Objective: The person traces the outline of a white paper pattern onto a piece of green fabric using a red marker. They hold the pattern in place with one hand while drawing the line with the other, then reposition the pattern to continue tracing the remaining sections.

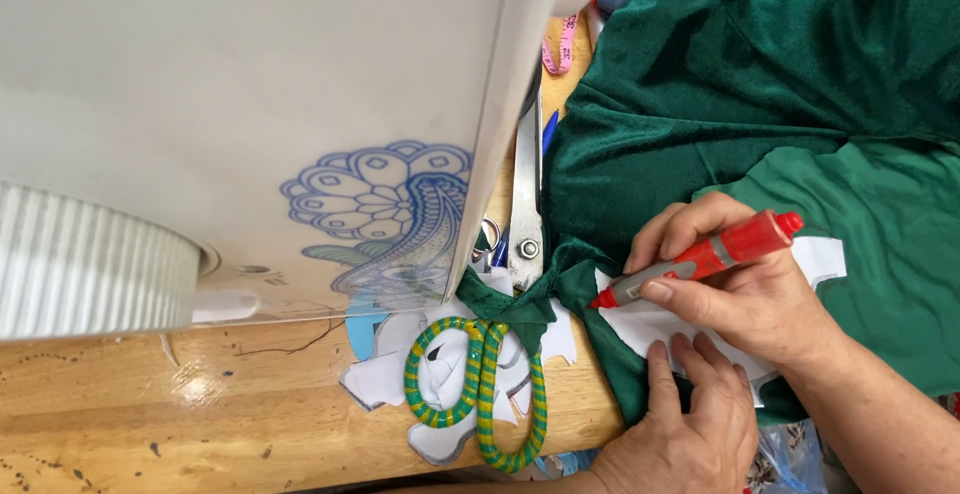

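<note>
We grip red marker [705,257] in right hand [760,294], fingers closed, tip on white paper pattern [650,324]; left hand [690,424] fingers flat, pinning pattern to green fabric [760,74], lower right of frame.

1. The velvet fabric [720,84] is showing deep green.
2. The marker [700,259] is showing red with a grey band.
3. The scissors [490,374] are wearing green-and-yellow striped handle wrapping.
4. The sewing machine [250,104] is displaying a blue paisley motif on white.
5. The bench [200,404] is showing light wood grain.
6. The paper pattern [660,324] is showing white.
7. The measuring tape [560,49] is showing pink.
</note>
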